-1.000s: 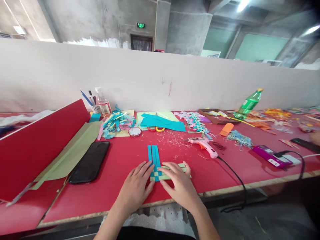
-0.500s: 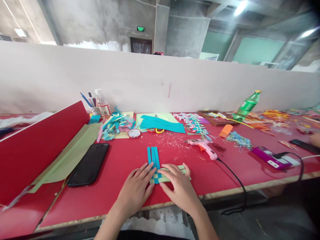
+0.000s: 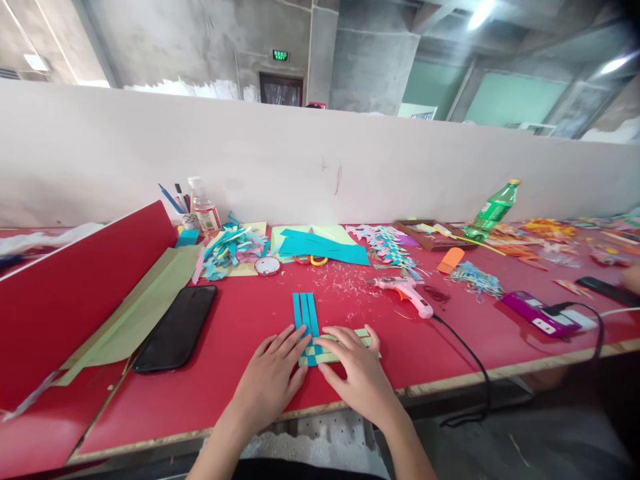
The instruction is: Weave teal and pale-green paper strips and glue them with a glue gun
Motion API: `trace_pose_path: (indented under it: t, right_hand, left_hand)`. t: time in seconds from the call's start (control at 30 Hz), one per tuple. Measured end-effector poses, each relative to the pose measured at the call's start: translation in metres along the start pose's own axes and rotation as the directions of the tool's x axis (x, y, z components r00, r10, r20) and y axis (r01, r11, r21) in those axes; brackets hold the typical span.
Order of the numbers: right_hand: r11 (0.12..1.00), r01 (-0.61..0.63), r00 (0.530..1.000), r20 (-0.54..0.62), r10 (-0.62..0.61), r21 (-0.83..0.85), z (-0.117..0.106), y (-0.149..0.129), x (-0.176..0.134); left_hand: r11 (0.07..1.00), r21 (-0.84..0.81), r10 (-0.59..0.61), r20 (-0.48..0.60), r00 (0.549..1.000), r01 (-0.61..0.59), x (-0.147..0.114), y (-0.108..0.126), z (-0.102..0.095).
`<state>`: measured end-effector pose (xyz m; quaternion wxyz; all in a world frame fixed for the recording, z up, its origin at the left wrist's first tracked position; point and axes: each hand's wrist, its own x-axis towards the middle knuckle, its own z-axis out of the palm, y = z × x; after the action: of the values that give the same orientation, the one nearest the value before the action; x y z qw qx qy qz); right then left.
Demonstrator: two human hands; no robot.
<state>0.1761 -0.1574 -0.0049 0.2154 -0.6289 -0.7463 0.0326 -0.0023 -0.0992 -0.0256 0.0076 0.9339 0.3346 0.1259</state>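
Observation:
Blue paper strips run away from me, side by side, and cross pale green paper strips in a small woven patch near the table's front edge. My left hand lies at the left of the patch, fingers stretched, fingertips on the blue strips where they meet the green. From the right, my right hand rests over the green strips with its fingers spread, index fingertip close to the crossing. Both hands press down flat without gripping. Parts of the green strips are hidden beneath my right hand.
Right of centre lies a pink glue gun with a black cord hanging over the edge. A black phone is at left, by a red divider. Paper scraps, blue sheets and a green bottle sit farther back.
Both hands keep the same pose on the strips. The blue strips' far ends look slightly more evenly spaced, and the view has shifted a little.

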Motion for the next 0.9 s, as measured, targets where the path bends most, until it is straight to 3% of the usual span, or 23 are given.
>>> trace_pose_path:
  t: [0.23,0.63,0.9]
  right_hand:
    - [1.0,-0.009,1.0,0.01,0.009,0.014,-0.0005,0.0003,0.0003]
    - [1.0,0.004,1.0,0.003,-0.004,-0.012,0.0011,0.0018,-0.0003]
    - [1.0,0.002,1.0,0.009,-0.002,0.029,0.0029,0.0024,-0.0002]
  left_hand:
    - [0.997,0.004,-0.075,-0.075,0.994,0.075,-0.0015,0.002,0.0001]
    - [0.997,0.001,-0.079,-0.052,0.995,0.079,-0.0012,0.0025,-0.0015]
    - [0.999,0.036,0.037,-0.023,0.999,-0.036,-0.0011,-0.0009,0.0012]
